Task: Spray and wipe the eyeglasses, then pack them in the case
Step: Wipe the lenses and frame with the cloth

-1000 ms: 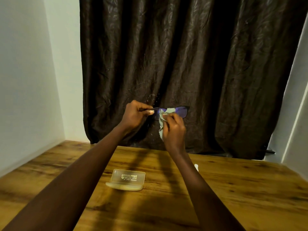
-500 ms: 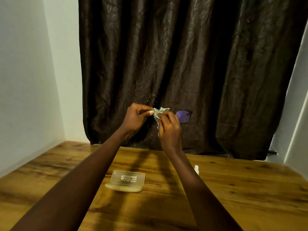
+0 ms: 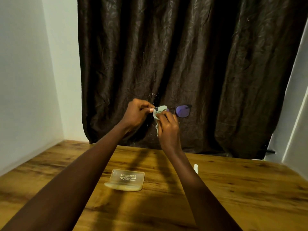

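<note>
You're on the wiping step. Your left hand (image 3: 136, 114) pinches one end of the dark-framed, purple-lensed eyeglasses (image 3: 182, 111), raised above the wooden worktop (image 3: 233, 189). Your right hand (image 3: 168, 129) pinches a pale green cloth (image 3: 158, 111) over one lens. Next, I'd judge, wipe the bare lens, then go to the translucent plastic case (image 3: 126, 179).

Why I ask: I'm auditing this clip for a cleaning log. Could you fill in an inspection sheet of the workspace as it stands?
Surface: wooden table, arm shadows across it.
Job's things: eyeglasses held up in front of the curtain; green cloth wrapped over one lens; translucent case lying on the table; small white object, partly hidden behind the right forearm, possibly the spray bottle.
Clutter: nothing seen.
Grippers: left hand pinches the end of the eyeglasses; right hand holds the cloth against the lens.
Cables: nothing seen.
Surroundings: dark brown curtain behind the table; white walls on both sides.
</note>
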